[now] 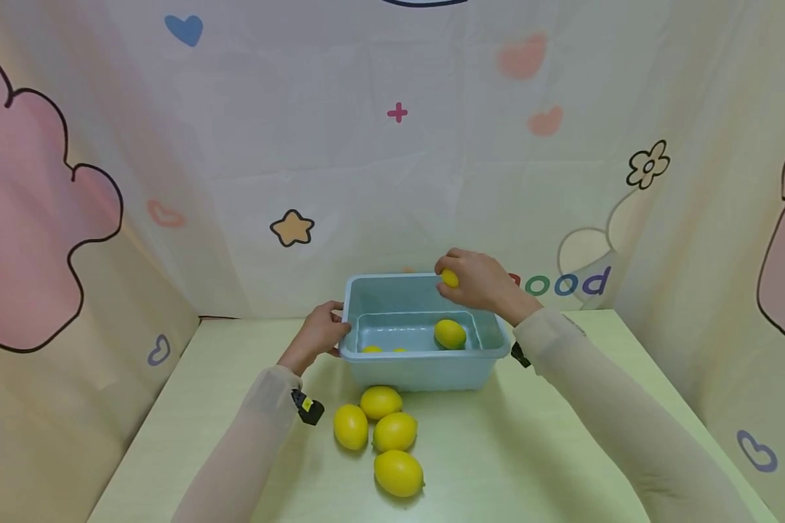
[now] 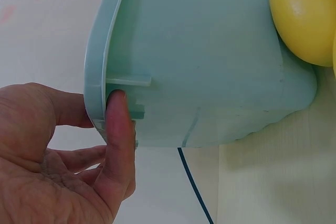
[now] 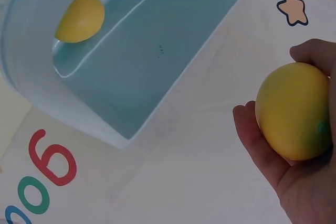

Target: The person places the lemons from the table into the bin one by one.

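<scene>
A light blue plastic basin (image 1: 425, 372) stands on the table, its left end gripped by my left hand (image 1: 317, 330). In the left wrist view the thumb and fingers curl round the rim (image 2: 95, 85). My right hand (image 1: 479, 282) holds a yellow lemon (image 3: 294, 111) in its curled fingers, raised near the basin's back right rim. Inside the basin one lemon (image 1: 450, 334) lies at the right. Two more show only their tops at the front left, mostly hidden by the front wall. Several lemons (image 1: 395, 433) lie grouped on the table before the basin.
The pale green table (image 1: 536, 450) ends at a printed curtain (image 1: 399, 181) behind the basin. More curtain hangs along the left and right sides. Each sleeve carries a small black device (image 1: 308, 408) at the wrist.
</scene>
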A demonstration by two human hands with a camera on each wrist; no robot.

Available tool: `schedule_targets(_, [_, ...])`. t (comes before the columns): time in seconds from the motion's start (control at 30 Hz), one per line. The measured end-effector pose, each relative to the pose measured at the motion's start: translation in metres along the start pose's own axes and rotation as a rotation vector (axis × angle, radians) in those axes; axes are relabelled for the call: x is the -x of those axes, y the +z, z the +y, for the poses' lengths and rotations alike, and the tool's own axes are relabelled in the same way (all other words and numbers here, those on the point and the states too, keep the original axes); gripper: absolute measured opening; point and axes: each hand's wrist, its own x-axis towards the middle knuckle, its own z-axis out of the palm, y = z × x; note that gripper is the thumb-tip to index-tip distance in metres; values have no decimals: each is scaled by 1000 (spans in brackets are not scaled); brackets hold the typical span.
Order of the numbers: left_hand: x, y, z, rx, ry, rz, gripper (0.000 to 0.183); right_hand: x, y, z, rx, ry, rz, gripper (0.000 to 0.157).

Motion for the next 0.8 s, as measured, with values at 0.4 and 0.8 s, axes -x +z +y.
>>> schedule_targets(0.4, [-1,-1,-1,5,-9,2,53,-19,6,5,-38,60,-106,30])
schedule_targets(0.8, [0,0,-1,2,-12,-5,54,-34,16,3,-70,75,-198,31])
